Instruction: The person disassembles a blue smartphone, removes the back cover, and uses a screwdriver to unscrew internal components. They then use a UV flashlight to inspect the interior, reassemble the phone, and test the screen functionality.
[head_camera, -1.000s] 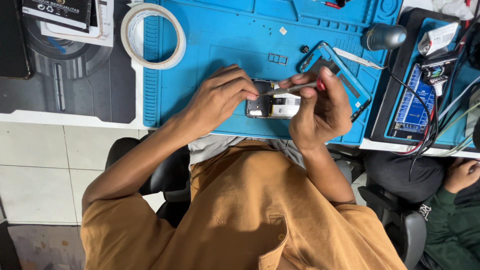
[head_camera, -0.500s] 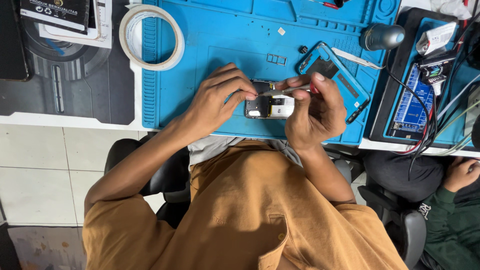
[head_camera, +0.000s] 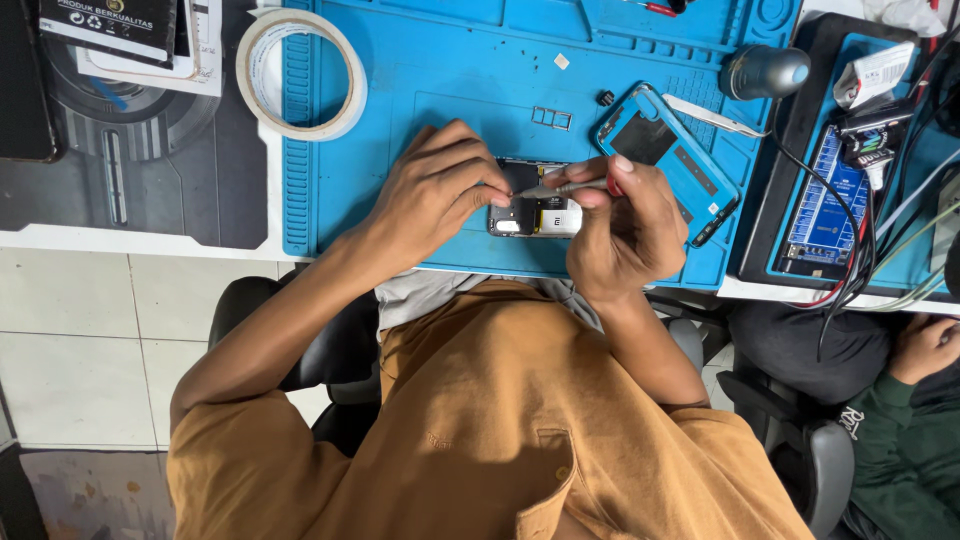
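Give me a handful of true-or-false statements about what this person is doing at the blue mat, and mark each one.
1. The opened phone lies on the blue mat. True.
2. The right hand holds a thin tool over the phone. True.
3. The left hand is lifting the tape roll. False: the tape roll lies untouched at the mat's far left corner, and the left hand's fingers rest at the phone.
4. The blue phone cover lies under the phone. False: it lies apart, to the right of it.
5. A second person's hand shows at the right edge. True.
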